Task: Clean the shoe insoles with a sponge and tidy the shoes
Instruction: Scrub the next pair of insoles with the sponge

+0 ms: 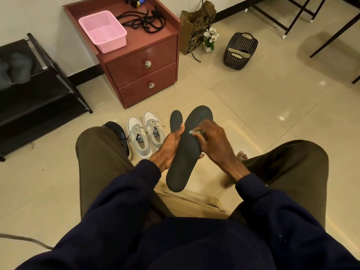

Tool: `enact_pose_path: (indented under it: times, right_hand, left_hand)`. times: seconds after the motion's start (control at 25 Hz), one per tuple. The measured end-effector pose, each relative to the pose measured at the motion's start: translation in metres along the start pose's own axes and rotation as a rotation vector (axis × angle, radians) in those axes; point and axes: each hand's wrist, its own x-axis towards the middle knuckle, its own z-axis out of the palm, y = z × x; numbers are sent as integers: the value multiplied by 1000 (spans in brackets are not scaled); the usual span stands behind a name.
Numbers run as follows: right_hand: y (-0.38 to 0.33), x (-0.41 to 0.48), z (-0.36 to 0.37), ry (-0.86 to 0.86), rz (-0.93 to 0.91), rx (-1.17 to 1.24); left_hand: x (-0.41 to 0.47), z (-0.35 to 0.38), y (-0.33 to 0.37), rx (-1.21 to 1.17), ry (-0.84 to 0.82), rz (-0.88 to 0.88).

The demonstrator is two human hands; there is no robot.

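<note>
Between the knees, the left hand [169,145] grips a dark insole [183,164] by its edge — thumb curled over — while the right hand [212,141] pinches a sponge [194,132] against it, white shoes [139,133] just beside

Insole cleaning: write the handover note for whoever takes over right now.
Left hand grips the dark insole over the lap; a second dark insole shows behind it, seemingly in the same grip.
Right hand presses a small sponge onto the insole's upper half.
White sneakers and a dark shoe stand on the floor by the left knee; black laces lie on the cabinet.
Done: wiping is under way.
Left: finish both insoles, probably refit them, tidy the shoes.
</note>
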Motion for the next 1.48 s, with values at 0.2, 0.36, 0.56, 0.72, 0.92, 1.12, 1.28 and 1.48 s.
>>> enact_pose_path:
  times: [0.2, 0.36, 0.56, 0.72, 0.92, 1.12, 1.28, 1.48]
  right_hand:
    - [18, -4, -14, 144, 229, 38]
    - [-16, -6, -1, -128, -31, 67]
    - [26, 2, -17, 142, 224, -70]
    - [-9, -8, -5, -83, 35, 43]
    - [22, 5, -17, 80, 142, -47]
    - [0, -6, -13, -23, 67, 66]
    - [6, 6, -10, 22, -4, 37]
    - [28, 2, -26, 243, 251, 17]
  left_hand:
    - [1, 3, -6, 67, -34, -61]
    - [2, 0, -1, 30, 61, 54]
    - [4, -4, -5, 63, -6, -37]
    - [5, -4, -2, 27, 33, 23]
    - [1, -1, -1, 28, -25, -18]
    - [4, 0, 0, 33, -75, -48]
    - [2, 0, 0, 59, -149, -63]
    - [2, 3, -5, 132, -251, -123]
